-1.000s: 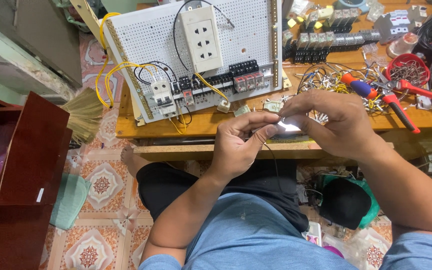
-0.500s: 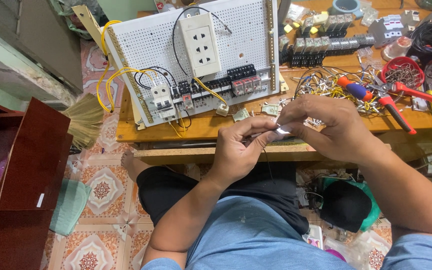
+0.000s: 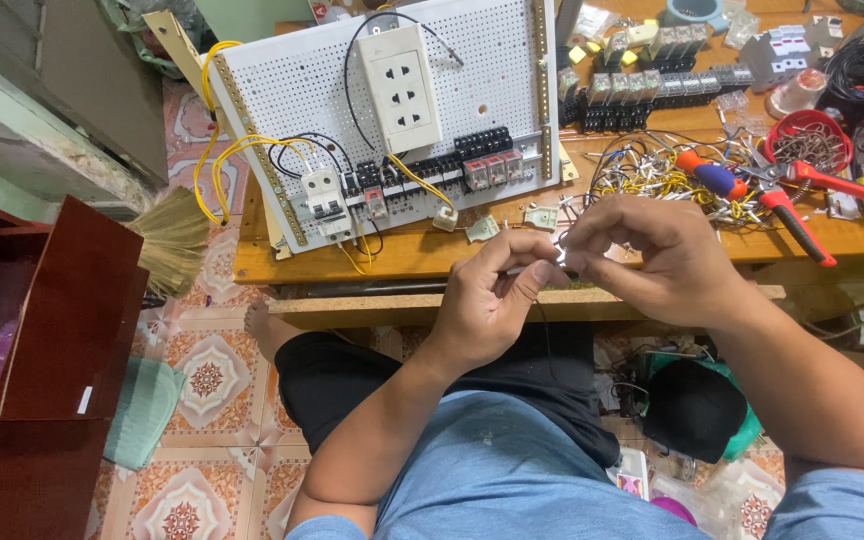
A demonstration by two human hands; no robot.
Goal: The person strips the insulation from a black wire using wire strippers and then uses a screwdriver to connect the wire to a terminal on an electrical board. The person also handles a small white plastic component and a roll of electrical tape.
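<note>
My left hand (image 3: 492, 300) and my right hand (image 3: 652, 255) meet in front of the wooden workbench (image 3: 392, 255), both pinching a small white-and-metal electrical part (image 3: 559, 256) between fingertips. A thin dark wire (image 3: 544, 330) hangs down from it over my lap. Behind the hands leans a white perforated wiring board (image 3: 282, 90) carrying a white double socket (image 3: 400, 88), a white circuit breaker (image 3: 323, 196), black terminal blocks and yellow and black wires.
Right of the hands lie red-handled cutters (image 3: 797, 200), an orange-and-blue screwdriver (image 3: 707, 175), a tangle of cut wires (image 3: 642, 165), a red bowl (image 3: 807, 135) and rows of relays (image 3: 652, 80). A dark red cabinet (image 3: 42, 320) and a broom (image 3: 172, 240) stand left.
Both hands have stayed together on the small part, shifting slightly as the fingers work it. The view has tilted a little, so the bench sits lower in the frame.
</note>
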